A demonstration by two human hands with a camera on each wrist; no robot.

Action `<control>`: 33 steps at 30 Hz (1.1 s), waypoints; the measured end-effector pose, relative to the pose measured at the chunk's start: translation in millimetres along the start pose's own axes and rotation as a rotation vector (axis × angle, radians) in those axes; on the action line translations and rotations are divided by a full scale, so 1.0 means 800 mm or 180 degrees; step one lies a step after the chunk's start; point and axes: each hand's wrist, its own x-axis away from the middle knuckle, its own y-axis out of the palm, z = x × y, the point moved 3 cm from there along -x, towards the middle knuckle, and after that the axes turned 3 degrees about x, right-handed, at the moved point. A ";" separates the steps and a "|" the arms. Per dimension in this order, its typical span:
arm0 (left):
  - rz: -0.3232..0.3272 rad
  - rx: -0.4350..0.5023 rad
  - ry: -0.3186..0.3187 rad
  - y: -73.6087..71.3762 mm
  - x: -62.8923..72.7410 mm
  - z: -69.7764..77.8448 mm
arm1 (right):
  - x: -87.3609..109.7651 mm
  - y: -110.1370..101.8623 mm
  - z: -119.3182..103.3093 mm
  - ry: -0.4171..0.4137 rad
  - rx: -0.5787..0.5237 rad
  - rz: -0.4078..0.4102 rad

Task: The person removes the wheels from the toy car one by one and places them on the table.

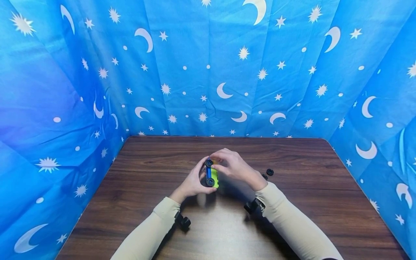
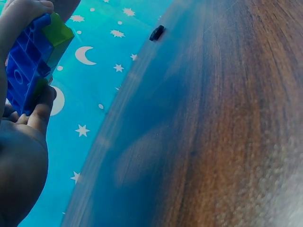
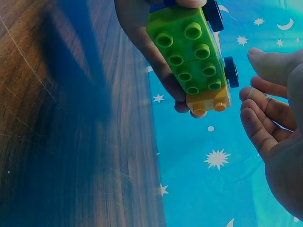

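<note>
A toy car of building blocks (image 1: 213, 177) is held above the table, with a blue base (image 2: 28, 61), a green studded block (image 3: 191, 56) and a yellow-orange block (image 3: 208, 98). Two black wheels (image 1: 210, 182) show on one side. My left hand (image 1: 194, 181) grips the car by its ends, thumb at the near end. At the far end is my right hand (image 1: 232, 164), its thumb and fingers spread around the upper wheel (image 3: 231, 72). A small gap shows between those fingertips and the wheel in the right wrist view.
Two loose black wheels (image 1: 269, 172) lie on the brown wooden table (image 1: 156, 155) beyond the right wrist, one partly hidden by it. A blue curtain (image 1: 195, 79) with moons and stars stands behind the table and along both sides.
</note>
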 end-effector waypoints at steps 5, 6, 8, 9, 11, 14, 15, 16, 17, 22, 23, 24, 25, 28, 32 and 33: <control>-0.0030 0.0015 -0.0039 0.001 -0.001 0.001 | -0.003 0.001 0.000 0.0010 0.0020 -0.0049; -0.0034 0.0004 -0.0061 0.001 -0.001 0.001 | -0.004 0.001 0.000 0.0014 0.0024 -0.0061; -0.0035 -0.0042 -0.0121 0.001 -0.001 0.001 | -0.004 0.002 0.001 0.0020 0.0034 -0.0082; -0.0033 -0.0072 -0.0152 0.001 -0.001 0.001 | -0.005 0.002 0.001 0.0013 0.0032 -0.0088; -0.0032 -0.0121 -0.0195 0.001 -0.001 0.003 | -0.005 0.003 0.001 0.0008 0.0026 -0.0108; -0.0062 -0.0151 -0.0190 0.003 0.000 0.017 | -0.006 0.005 0.000 0.0007 0.0004 -0.0158; -0.0072 -0.0152 -0.0172 0.004 0.001 0.022 | -0.007 0.005 0.000 0.0013 -0.0002 -0.0179; -0.0085 -0.0139 -0.0149 0.005 0.001 0.026 | -0.007 0.005 -0.001 0.0022 -0.0003 -0.0201; -0.0091 -0.0139 -0.0124 0.006 0.002 0.031 | -0.008 0.005 -0.002 0.0030 -0.0005 -0.0223; -0.0090 -0.0109 -0.0024 0.009 0.003 0.038 | -0.009 0.005 -0.003 0.0077 0.0019 -0.0297; -0.0086 -0.0097 -0.0021 0.009 0.003 0.038 | -0.009 0.005 -0.003 0.0086 0.0021 -0.0306; -0.0083 -0.0077 -0.0032 0.009 0.003 0.037 | -0.009 0.006 -0.003 0.0094 0.0027 -0.0315; -0.0076 -0.0063 -0.0053 0.009 0.003 0.037 | -0.009 0.006 -0.003 0.0098 0.0035 -0.0323; -0.0064 -0.0041 -0.0099 0.009 0.002 0.036 | -0.009 0.006 -0.004 0.0104 0.0072 -0.0341; -0.0078 -0.0073 -0.0106 0.009 0.002 0.039 | -0.010 0.007 -0.004 0.0110 0.0148 -0.0375; -0.0083 -0.0082 -0.0107 0.009 0.002 0.039 | -0.010 0.007 -0.004 0.0114 0.0167 -0.0392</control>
